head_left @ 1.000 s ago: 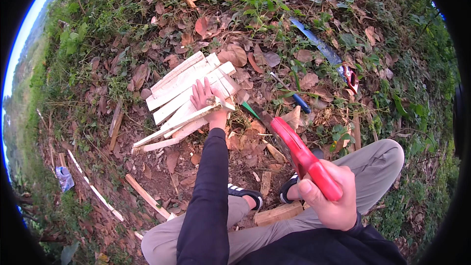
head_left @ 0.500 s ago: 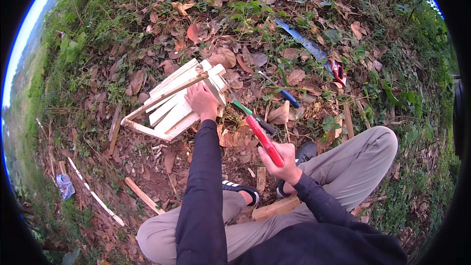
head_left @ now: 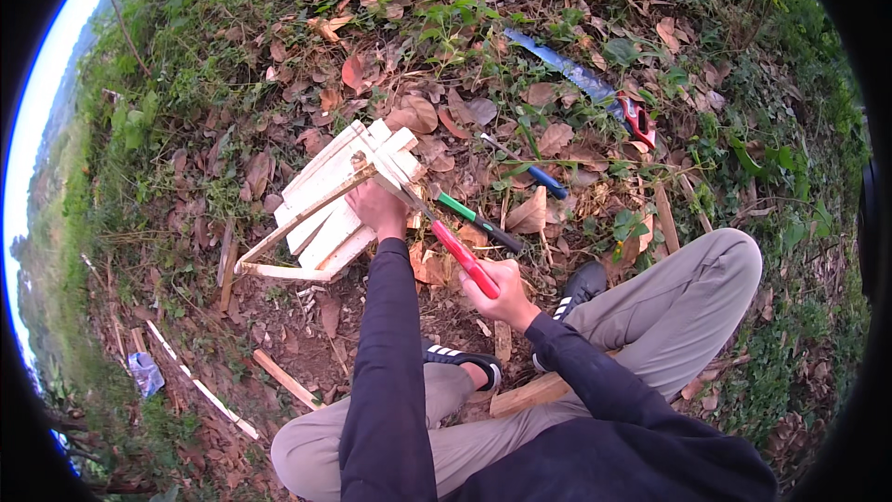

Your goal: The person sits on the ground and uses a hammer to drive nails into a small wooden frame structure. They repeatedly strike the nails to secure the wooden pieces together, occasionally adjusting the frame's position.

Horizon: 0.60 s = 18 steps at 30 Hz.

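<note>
The right hand is closed around what looks like a red-handled saw, its blade reaching the right edge of the pale wooden slats piled on the leaf-strewn ground. The left hand lies among the slats, fingers hidden, so I cannot tell whether it grips. The step seems to be lining blade to wood, calling for steady support with fingers clear of the edge.
</note>
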Available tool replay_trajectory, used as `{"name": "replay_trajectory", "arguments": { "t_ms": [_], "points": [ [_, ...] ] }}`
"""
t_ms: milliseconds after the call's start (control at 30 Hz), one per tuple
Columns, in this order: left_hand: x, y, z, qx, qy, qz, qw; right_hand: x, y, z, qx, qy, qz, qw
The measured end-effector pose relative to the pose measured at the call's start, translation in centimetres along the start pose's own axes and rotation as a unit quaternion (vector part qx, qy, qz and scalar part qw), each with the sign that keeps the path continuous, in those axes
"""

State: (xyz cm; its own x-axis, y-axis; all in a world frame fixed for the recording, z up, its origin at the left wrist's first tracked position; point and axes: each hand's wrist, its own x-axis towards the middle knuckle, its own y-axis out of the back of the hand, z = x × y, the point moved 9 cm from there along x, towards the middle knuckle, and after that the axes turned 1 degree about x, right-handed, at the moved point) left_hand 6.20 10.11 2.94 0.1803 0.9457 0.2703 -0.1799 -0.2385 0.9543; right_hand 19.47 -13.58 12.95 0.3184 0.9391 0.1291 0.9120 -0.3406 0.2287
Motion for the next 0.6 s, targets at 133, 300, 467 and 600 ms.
{"name": "replay_trajectory", "arguments": {
  "t_ms": [133,300,467,600],
  "points": [
    [0.3,0.1,0.5,0.011,0.002,-0.033,0.999,0.3,-0.1,0.8,-0.001,0.005,0.009,1.0],
    [-0.2,1.2,1.0,-0.052,0.008,0.04,0.998,0.3,-0.1,1.5,0.007,-0.004,0.006,1.0],
    [-0.6,-1.4,-1.1,-0.063,0.045,0.045,0.996,1.7,-1.5,0.5,0.01,-0.014,0.002,1.0],
    [-0.6,-1.9,-1.0,-0.051,0.045,0.064,0.996,2.2,-1.6,0.6,0.013,-0.017,0.009,1.0]
  ]
}}
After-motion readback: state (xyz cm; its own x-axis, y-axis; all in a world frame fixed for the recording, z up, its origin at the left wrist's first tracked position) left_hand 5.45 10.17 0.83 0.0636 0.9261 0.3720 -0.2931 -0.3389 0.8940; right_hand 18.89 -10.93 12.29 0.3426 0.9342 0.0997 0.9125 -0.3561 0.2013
